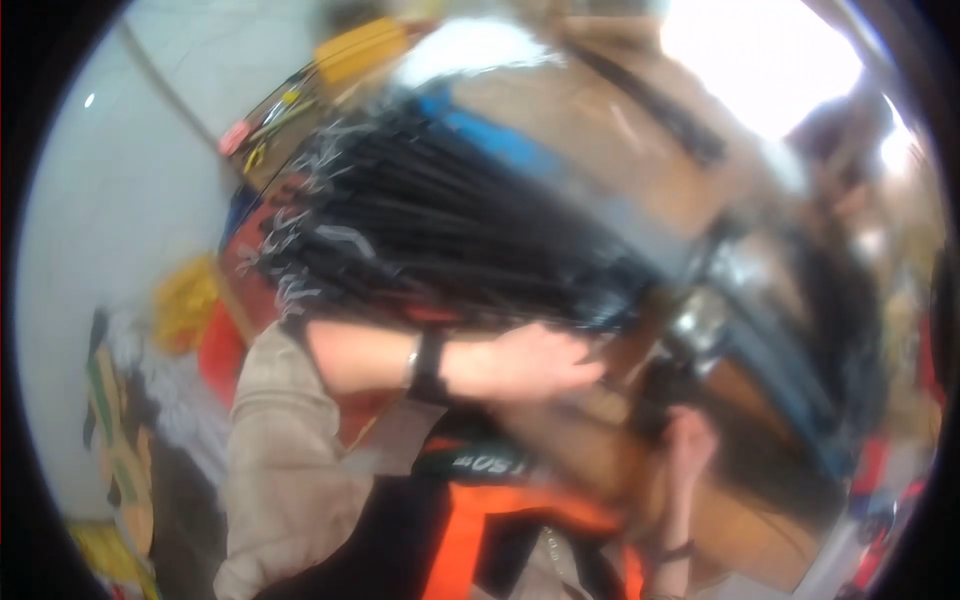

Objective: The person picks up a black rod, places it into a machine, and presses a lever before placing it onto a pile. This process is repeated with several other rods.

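My left hand [535, 365] reaches in from the left, a black band on its wrist. Its fingers look curled by the near right end of a pile of long, thin black pieces [450, 230]. Whitish strips hang from the pile's left ends. Motion blur hides what those fingers hold. Lower right, my right hand [690, 440] is closed like a fist over the brown table [770, 510], with a dark band on the wrist. Whatever is in it cannot be made out. Between and beyond the hands sits a blurred shiny metal part [700, 320].
A blue-grey bar [780, 375] runs along the right of the table. Behind the pile lies a blue strip [500, 140]. Far left are a yellow box [360, 50] and a tray of small tools [275, 125]. Yellow bags [185, 300] lie at the left.
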Demonstrator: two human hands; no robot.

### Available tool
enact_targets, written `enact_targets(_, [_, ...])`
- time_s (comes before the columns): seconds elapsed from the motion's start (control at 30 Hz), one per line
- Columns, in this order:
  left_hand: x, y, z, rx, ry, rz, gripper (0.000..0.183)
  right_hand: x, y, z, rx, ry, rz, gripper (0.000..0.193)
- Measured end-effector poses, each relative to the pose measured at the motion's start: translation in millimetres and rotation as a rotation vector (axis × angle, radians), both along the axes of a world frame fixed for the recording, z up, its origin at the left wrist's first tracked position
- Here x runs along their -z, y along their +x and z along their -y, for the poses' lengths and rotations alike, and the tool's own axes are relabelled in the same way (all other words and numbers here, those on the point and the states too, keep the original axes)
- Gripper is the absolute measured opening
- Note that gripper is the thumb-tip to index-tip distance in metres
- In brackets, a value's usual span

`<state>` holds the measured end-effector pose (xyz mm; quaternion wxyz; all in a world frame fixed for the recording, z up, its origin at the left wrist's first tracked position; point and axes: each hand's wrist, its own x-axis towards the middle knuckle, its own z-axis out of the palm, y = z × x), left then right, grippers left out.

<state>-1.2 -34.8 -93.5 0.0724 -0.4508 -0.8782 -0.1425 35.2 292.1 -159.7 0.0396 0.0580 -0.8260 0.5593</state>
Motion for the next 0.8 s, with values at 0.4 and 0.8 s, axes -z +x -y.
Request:
enact_targets(0.4, [-60.9, -14.2, -49.5, 0.056, -0.15, 0.045, 0.057, -28.8, 9.4, -13.2, 0.216, 0.123, -0.445, 0.029])
enact_targets(0.8, [-81.4, -27.1, -86.0, 0.193, -0.166, -0.002, 0.044, -68.9, 21.5, -51.6, 0.076, 0.569, -0.678, 0.037])
